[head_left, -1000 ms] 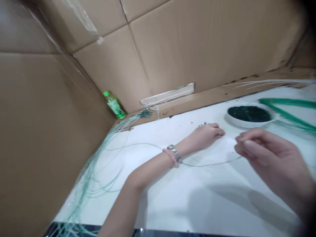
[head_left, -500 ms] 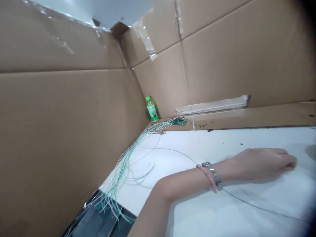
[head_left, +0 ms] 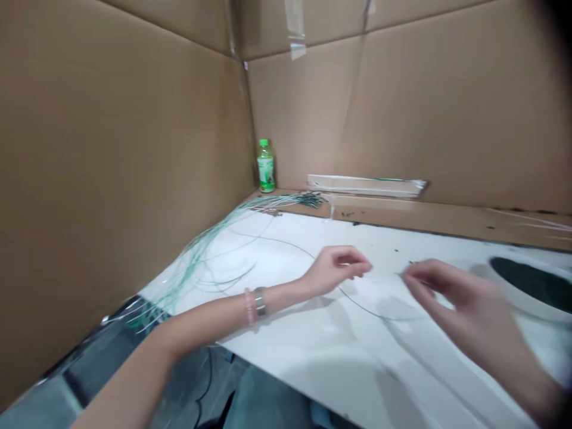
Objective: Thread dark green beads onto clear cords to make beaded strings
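2 bare hands are working above a white tabletop (head_left: 313,363), well out from a green-capped drink bottle (head_left: 266,165) that stands in the corner of the cardboard walls (head_left: 134,179). Just beside that bottle, a bunch of dark strand tips (head_left: 310,199) gathers a loose sheaf of thin green-and-white strands (head_left: 201,262), which fans along the wall toward the near table edge. From that side, 1 fine green strand (head_left: 357,302) runs away from the bottle in a long, shallow curve. It passes just below the left hand (head_left: 337,271), whose fingers curl loosely, released and apparently empty. The right hand (head_left: 473,304) lies farther from the bottle, its thumb and fingers drawn together near the strand's far stretch; whether they actually pinch it is too fine to tell. Beyond that hand, farthest from the bottle, sits a white dish (head_left: 522,304) of dark green bits.
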{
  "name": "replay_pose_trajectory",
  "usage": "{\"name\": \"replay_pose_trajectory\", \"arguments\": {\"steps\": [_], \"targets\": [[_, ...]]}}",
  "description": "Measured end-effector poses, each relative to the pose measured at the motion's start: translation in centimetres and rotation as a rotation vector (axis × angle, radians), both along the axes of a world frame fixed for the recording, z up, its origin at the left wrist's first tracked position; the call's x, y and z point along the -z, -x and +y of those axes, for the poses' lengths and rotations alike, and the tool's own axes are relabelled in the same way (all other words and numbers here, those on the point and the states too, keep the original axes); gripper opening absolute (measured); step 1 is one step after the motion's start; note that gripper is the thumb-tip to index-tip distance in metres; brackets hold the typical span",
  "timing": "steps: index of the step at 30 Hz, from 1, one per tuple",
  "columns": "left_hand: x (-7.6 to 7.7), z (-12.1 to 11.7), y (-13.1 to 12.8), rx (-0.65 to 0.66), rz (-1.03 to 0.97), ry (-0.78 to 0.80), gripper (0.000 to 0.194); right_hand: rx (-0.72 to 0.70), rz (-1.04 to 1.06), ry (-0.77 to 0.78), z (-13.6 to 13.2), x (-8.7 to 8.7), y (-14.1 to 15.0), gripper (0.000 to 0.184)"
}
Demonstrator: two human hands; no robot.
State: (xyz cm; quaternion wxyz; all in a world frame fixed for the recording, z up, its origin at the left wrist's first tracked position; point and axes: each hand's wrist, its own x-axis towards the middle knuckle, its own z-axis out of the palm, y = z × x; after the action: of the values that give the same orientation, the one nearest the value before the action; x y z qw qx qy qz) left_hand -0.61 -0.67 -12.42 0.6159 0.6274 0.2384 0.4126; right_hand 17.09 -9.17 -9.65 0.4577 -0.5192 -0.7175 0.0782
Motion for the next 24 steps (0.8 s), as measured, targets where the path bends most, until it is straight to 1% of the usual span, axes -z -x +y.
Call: {"name": "replay_pose_trajectory", "arguments": {"steps": [2, 5, 7, 10, 12, 17, 24], "targets": [[0.5, -0.8, 0.3, -0.034, -0.052, 0.145, 0.024, -0.009, -0.016, 0.014, 1.1, -0.3, 0.9, 0.01], [1.5, -1.7, 0.4, -0.042, -0.155, 0.323, 0.022, -0.035, 0.037, 0.026, 2.2, 0.3, 2.0, 0.012], [2.0, -1.9, 0.4, -0.019, -0.219, 0.43, 0.019, -0.06, 0.064, 0.057, 2.2, 1.1, 2.4, 0.012], [2.4, -2.1, 0.4, 0.019, -0.251, 0.554, 0.017, -0.088, 0.082, 0.1, 1.7, 2.0, 2.7, 0.013], [2.3, -2.1, 0.6, 0.039, -0.238, 0.583, 0.016, -0.092, 0.092, 0.102, 1.3, 2.1, 2.8, 0.013], [1.6, -2.2, 1.5, 0.062, -0.157, 0.583, 0.014, -0.068, 0.096, 0.079, 0.8, 1.5, 2.7, 0.013], [1.2, -2.4, 2.0, 0.094, -0.033, 0.526, 0.011, -0.105, 0.099, 0.038, 0.3, 1.5, 2.9, 0.012]]}}
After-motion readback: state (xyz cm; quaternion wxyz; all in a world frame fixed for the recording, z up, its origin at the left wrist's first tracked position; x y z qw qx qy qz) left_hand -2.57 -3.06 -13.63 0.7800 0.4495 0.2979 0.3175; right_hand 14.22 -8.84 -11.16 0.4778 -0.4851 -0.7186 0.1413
